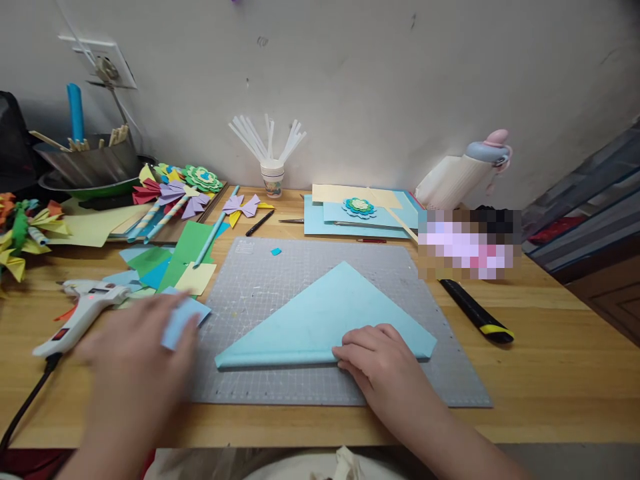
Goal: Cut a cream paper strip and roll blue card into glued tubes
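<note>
On the grey cutting mat [280,267] lies a light blue sheet of paper [330,313], a triangle with its near edge rolled into a thin tube. My right hand [383,363] pinches that rolled edge right of its middle, fingers on top and thumb in front. Off the mat's left side, my left hand [137,353] is smeared by motion and its grip is unclear. It overlaps a small blue paper piece [187,317]; whether it touches the piece does not show. Close by on its left rests a white glue gun [83,313], with a black cord.
Green paper [187,253] and a paper straw [217,227] lie at left, near paper flowers [180,193]. Behind the mat are a cup of white sticks [273,177], a black pen [260,223] and stacked sheets [320,223]. A black-and-yellow cutter [475,310] and a bottle [475,167] occupy the right.
</note>
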A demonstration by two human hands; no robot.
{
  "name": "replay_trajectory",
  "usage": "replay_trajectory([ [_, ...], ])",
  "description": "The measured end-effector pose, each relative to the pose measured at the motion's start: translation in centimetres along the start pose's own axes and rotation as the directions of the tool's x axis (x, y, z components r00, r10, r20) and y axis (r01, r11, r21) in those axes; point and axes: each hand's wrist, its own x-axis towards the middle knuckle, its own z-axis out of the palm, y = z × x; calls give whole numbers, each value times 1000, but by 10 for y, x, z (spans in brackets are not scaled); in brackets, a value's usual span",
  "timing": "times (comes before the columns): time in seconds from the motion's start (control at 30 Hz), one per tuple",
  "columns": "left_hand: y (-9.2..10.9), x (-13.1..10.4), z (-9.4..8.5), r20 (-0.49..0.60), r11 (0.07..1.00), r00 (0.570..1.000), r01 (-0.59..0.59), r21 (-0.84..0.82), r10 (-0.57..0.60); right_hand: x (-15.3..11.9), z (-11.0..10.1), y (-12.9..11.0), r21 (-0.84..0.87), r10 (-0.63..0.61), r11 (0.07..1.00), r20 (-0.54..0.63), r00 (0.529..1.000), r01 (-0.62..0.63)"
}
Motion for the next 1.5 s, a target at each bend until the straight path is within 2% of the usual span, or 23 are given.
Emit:
replay_trajectory([
  [0.03,21,-6,3,40,997,997,-70,-45,71,2,-2,0,10,16,1000,24,1000,-16],
  [0.07,40,-12,7,115,975,973,-186,-126,200,5,-4,1,19,33,999,53,998,-34],
  [0.1,55,-16,11,194,958,946,-226,-174,258,8,-6,1,28,51,998,88,995,-54],
  [0.17,76,-21,20,276,931,901,-268,-248,333,15,-11,3,46,87,994,169,982,-96],
  [0.27,87,-20,28,313,924,886,-259,-280,343,26,-18,6,73,129,985,288,949,-156],
  [0.47,90,-10,29,343,922,869,-268,-280,357,41,-26,14,125,175,959,442,880,-253],
  [0.57,94,-4,26,391,930,855,-246,-272,341,36,-23,13,102,117,981,376,919,-166],
  [0.67,97,5,24,453,937,829,-221,-272,327,22,-16,7,48,-1,999,182,983,-8],
  [0.73,97,12,23,495,941,809,-204,-271,318,11,-8,3,-12,-76,997,65,995,77],
  [0.83,95,23,25,539,944,783,-186,-274,311,-1,1,-2,-133,-156,979,-18,988,152],
  [0.97,94,32,28,581,949,756,-177,-262,301,-3,6,-4,-209,-160,967,-42,986,148],
  [1.07,97,29,27,520,946,794,-214,-245,315,1,6,-2,-207,-118,972,-14,993,112],
  [1.17,101,17,27,424,922,821,-304,-241,382,5,7,0,-200,-97,975,13,995,97],
  [1.33,102,2,31,385,899,812,-402,-175,439,10,11,5,-174,-67,982,7,998,67],
  [1.5,100,5,36,359,881,805,-443,-166,473,11,13,8,-93,-34,995,8,999,35],
])
